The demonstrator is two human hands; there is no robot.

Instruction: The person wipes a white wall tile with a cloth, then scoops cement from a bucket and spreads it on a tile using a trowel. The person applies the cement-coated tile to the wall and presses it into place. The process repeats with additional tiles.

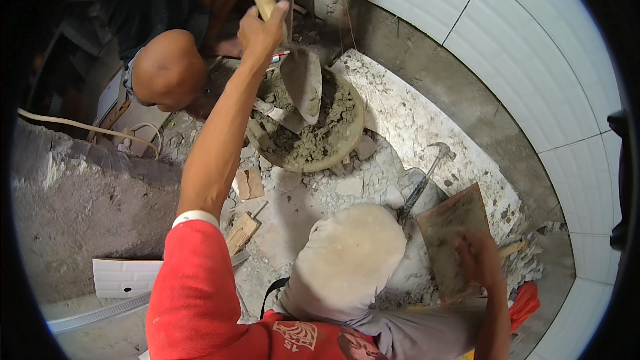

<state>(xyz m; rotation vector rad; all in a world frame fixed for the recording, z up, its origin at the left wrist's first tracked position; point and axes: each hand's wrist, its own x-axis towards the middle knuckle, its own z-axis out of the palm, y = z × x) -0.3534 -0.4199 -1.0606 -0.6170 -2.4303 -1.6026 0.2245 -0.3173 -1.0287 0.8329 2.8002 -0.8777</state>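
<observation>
My left hand (262, 32) is closed round the pale wooden handle of a trowel (303, 83). Its pointed metal blade hangs tilted over a round basin (355, 127) of grey, lumpy mortar (320, 140). A second flat blade (283, 117) lies in the mortar. My right hand (477, 259) is over a square tile (443, 233) smeared with grey mortar, fingers bent and apart. I cannot tell whether they touch it. The tile leans low at my right, beside my knee.
A hammer (427, 180) rests head-up near a mortar-spattered white board (427, 120). A co-worker's knee (170, 67) is left of the basin. White wall tiles (527, 47) curve along the right. Rubble, a wooden-handled tool (243, 232) and a white tile piece (127, 278) lie about.
</observation>
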